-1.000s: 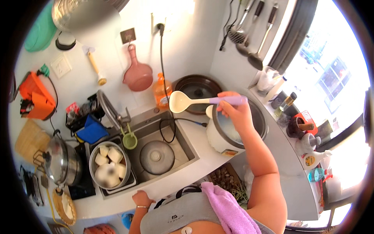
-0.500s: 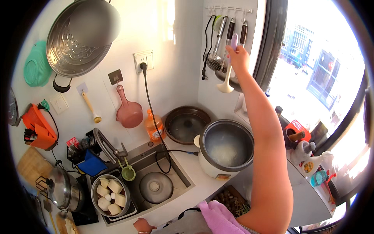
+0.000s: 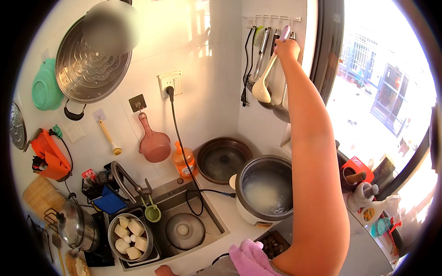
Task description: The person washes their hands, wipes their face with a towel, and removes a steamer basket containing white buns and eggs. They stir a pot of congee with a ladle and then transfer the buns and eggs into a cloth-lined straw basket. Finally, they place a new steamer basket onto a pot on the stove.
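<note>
My right arm is stretched up to the utensil rack on the far wall. High by its hooks, my right hand is closed round the lilac handle of a cream ladle, whose bowl hangs downward. Whether the ladle is on a hook cannot be made out. Several metal utensils hang around it, among them a dark-handled ladle. Only a small part of my left hand shows at the bottom edge, and its fingers are hidden. Below the right arm stands an open rice cooker with cloudy liquid and pale grains inside.
Left of the cooker is a sink holding a round metal lid. A pot of white buns sits on the sink's left side. Behind are a dark round pan and an orange bottle. A power cord crosses the sink.
My right hand has moved up toward the rack with the ladle. The ladle now tilts more, its bowl lower left of the hand. My left hand has slipped farther out at the bottom.
</note>
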`<action>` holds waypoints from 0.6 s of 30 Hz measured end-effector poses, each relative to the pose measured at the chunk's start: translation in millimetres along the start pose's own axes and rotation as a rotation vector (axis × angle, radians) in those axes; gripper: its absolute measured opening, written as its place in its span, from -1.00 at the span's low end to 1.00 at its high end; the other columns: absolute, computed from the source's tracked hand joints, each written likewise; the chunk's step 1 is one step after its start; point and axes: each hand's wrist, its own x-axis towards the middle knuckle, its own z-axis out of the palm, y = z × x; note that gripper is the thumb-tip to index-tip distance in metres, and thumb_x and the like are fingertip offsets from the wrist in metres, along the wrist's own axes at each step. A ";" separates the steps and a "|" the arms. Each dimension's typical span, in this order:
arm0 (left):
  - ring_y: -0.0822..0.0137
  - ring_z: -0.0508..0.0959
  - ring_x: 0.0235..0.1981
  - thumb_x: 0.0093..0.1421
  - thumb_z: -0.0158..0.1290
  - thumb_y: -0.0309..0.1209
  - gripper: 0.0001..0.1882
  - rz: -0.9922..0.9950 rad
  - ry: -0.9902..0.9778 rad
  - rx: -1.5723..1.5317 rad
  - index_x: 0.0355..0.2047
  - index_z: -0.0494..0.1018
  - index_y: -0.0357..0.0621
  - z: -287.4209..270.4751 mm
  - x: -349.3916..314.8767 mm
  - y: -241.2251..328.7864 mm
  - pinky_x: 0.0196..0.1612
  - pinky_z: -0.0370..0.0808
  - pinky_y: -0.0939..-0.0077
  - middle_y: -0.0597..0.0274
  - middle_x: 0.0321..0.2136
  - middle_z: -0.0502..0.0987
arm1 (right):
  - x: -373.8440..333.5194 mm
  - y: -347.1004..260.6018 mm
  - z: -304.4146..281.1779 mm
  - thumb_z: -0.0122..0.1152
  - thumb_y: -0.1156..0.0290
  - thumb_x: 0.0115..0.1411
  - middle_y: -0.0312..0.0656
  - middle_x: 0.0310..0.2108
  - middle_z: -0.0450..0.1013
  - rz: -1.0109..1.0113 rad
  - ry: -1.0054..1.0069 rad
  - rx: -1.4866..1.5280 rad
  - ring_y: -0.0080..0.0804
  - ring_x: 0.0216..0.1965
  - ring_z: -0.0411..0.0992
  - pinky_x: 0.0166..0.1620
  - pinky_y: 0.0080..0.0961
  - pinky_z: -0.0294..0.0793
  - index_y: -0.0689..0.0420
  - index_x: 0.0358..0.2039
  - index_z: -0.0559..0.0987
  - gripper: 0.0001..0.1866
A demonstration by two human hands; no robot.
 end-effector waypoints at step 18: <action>0.00 0.53 -0.26 -0.21 0.27 -0.17 -0.63 0.025 -0.178 0.069 -0.41 0.50 -0.08 -27.5 2.4 11.2 -0.21 0.46 0.16 0.01 -0.35 0.53 | 2.7 -3.3 3.9 0.25 0.30 0.09 -0.17 -0.64 0.51 0.225 0.038 0.214 -0.54 -0.69 0.43 -0.58 -0.60 0.46 0.32 -0.55 0.57 -0.70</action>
